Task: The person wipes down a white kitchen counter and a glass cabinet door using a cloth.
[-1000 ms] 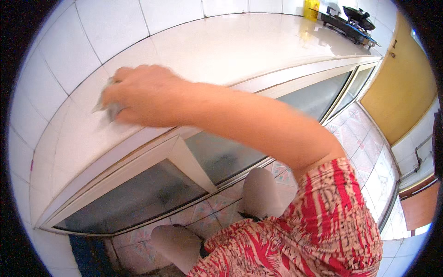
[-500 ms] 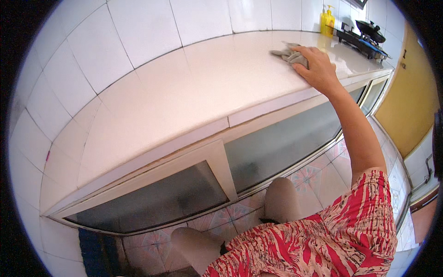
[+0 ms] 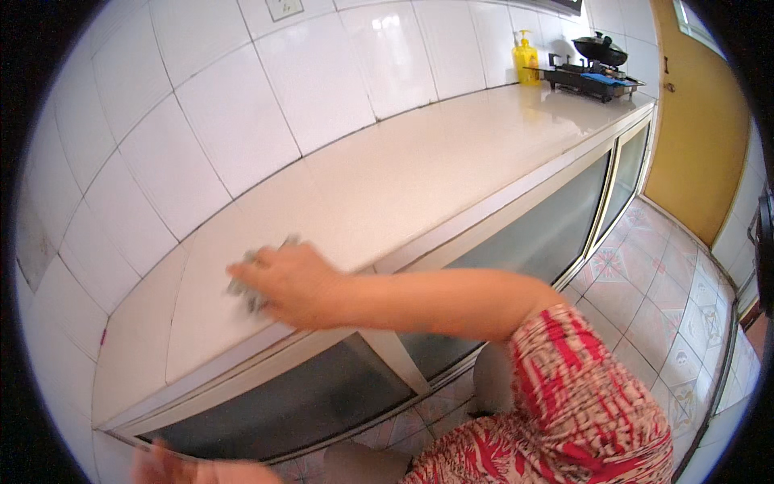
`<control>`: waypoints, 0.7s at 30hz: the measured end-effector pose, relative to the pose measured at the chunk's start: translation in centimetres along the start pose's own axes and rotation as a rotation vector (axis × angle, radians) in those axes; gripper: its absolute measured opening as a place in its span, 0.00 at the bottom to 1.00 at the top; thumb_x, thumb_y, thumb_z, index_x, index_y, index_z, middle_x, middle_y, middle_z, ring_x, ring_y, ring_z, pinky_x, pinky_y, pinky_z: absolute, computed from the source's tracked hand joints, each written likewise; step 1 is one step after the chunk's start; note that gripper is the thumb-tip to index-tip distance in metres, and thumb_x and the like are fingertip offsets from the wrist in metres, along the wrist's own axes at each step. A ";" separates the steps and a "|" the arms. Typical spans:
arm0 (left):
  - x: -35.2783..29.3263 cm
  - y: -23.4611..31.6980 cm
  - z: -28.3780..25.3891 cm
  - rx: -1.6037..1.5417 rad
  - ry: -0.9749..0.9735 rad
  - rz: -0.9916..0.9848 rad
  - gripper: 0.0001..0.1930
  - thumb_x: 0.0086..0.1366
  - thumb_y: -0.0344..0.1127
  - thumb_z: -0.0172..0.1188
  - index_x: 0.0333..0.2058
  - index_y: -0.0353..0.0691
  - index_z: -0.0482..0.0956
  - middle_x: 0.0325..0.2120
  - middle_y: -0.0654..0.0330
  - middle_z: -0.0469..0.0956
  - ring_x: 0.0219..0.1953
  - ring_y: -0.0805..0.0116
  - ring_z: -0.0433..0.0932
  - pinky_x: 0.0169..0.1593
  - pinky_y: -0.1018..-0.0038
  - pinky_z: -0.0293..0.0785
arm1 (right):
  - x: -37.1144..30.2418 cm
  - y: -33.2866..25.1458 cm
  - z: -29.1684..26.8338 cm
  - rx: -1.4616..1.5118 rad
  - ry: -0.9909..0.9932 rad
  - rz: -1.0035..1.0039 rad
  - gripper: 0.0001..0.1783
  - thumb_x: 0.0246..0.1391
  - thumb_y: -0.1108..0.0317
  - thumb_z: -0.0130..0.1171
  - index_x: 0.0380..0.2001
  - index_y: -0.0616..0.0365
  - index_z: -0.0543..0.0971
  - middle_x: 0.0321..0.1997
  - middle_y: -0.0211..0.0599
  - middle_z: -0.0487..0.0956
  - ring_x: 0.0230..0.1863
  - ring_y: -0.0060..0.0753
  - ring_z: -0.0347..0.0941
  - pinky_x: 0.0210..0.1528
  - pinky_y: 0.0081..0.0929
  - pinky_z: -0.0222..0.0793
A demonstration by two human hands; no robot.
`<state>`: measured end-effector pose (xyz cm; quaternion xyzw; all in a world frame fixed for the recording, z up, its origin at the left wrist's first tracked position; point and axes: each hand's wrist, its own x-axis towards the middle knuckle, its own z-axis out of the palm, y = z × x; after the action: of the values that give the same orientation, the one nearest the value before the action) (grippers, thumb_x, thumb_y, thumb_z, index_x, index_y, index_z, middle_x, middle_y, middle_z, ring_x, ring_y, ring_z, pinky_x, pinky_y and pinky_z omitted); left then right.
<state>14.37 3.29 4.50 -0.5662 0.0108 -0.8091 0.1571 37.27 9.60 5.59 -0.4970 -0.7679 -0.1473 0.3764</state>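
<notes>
With the right hand (image 3: 298, 282), grasping a bunched grey cloth (image 3: 240, 289) on the pale countertop (image 3: 379, 181), toward its left end and close to the front edge. Covering most of the cloth from above, leaving only blurred grey folds in sight around the fingers. Stretching the right forearm (image 3: 435, 302) leftward across the front edge, out of a short red-and-cream patterned sleeve (image 3: 592, 375). Holding the left hand (image 3: 165, 466) low at the lower left rim of view, well apart from the cloth; cannot tell whether closed or loose, too blurred and cut off. Can see dark glass doors (image 3: 528, 230) in pale frames below the countertop, and a white tiled wall (image 3: 347, 89) behind. Can also see, at the far right end, a yellow pump bottle (image 3: 526, 64) near a black stove (image 3: 584, 82) bearing a lidded black pan (image 3: 601, 53). Beyond, can make out a yellow-brown door (image 3: 697, 137) and patterned floor tiles (image 3: 645, 282).
</notes>
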 end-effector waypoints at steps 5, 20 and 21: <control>-7.9 -5.4 2.5 0.143 -0.470 -0.500 0.28 0.68 0.40 0.51 0.63 0.35 0.60 0.61 0.51 0.66 0.65 0.49 0.62 0.68 0.59 0.50 | 0.4 3.0 -0.2 -0.113 -0.138 0.011 0.22 0.49 0.63 0.61 0.49 0.53 0.74 0.44 0.46 0.77 0.46 0.50 0.76 0.44 0.48 0.71; -13.0 -11.0 2.8 0.611 -0.663 -0.082 0.20 0.66 0.48 0.49 0.50 0.42 0.72 0.49 0.56 0.71 0.57 0.54 0.65 0.66 0.52 0.43 | -16.8 22.5 -23.8 -1.001 0.116 1.183 0.18 0.53 0.61 0.59 0.48 0.41 0.77 0.54 0.41 0.72 0.55 0.51 0.70 0.51 0.54 0.68; -13.2 -11.1 3.0 0.618 -0.608 -0.077 0.23 0.65 0.54 0.49 0.49 0.43 0.71 0.48 0.56 0.71 0.56 0.55 0.64 0.66 0.52 0.41 | -16.9 22.9 -24.0 -0.992 0.104 1.193 0.17 0.53 0.61 0.59 0.48 0.41 0.77 0.53 0.41 0.73 0.54 0.52 0.71 0.51 0.53 0.69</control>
<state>18.55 17.80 -4.25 -0.7051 -0.3000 -0.5759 0.2849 71.43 -5.18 6.10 -0.9291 -0.1960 -0.2693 0.1609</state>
